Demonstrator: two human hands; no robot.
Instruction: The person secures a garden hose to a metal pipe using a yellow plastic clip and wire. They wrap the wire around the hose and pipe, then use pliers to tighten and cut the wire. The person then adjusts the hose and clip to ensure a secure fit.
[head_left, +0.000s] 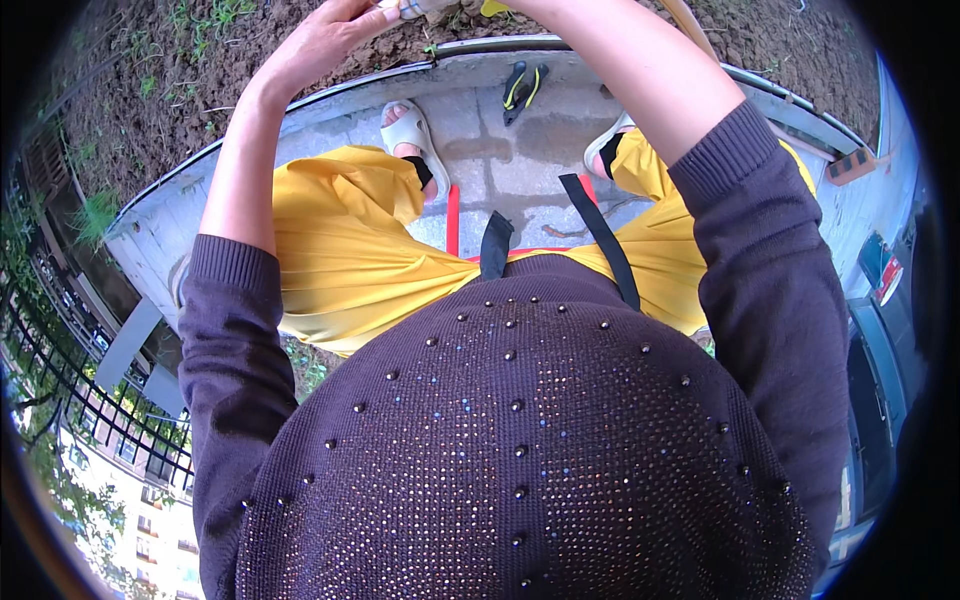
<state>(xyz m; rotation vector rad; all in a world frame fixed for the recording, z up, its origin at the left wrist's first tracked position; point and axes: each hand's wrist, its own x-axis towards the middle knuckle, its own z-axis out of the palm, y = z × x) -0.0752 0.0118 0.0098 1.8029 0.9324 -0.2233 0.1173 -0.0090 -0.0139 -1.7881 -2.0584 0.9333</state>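
My left hand (335, 38) reaches over the soil at the top edge, its thumb pressed to a whitish thing with blue marks (420, 8). The picture's edge cuts off its fingertips and most of that thing, so its kind cannot be made out. My right forearm (640, 75) runs up past the top edge, and the hand itself is out of sight. A bit of something yellow (493, 7) shows beside the right wrist. Between my feet, black-and-yellow hand pruners (524, 88) lie on the paving.
Bare brown soil (150, 110) with small weeds lies beyond a low concrete kerb (350, 95). A wooden pole (688, 25) slants at the upper right. Two black straps (603, 235) and red bars (453, 220) show between my knees. A brick-coloured block (851, 167) rests at the right.
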